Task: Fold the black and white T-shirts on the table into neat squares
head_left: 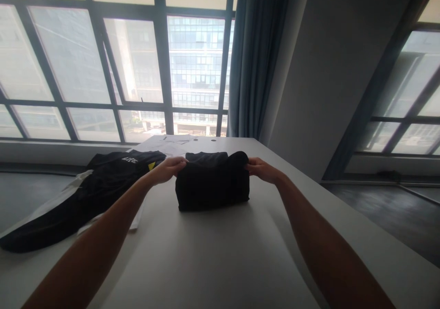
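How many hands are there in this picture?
2. The left hand grips the upper left corner of the folded black cloth; the right hand grips its upper right corner. Some fingertips are hidden by the cloth.

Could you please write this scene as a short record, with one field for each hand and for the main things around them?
Left hand: the left hand grips the upper left corner of the folded black fabric
Right hand: the right hand grips its upper right edge
Surface: white table
Left of the fabric: black garment with white lettering and a yellow patch
Far end of table: white papers
Background: large windows and a blue-grey curtain
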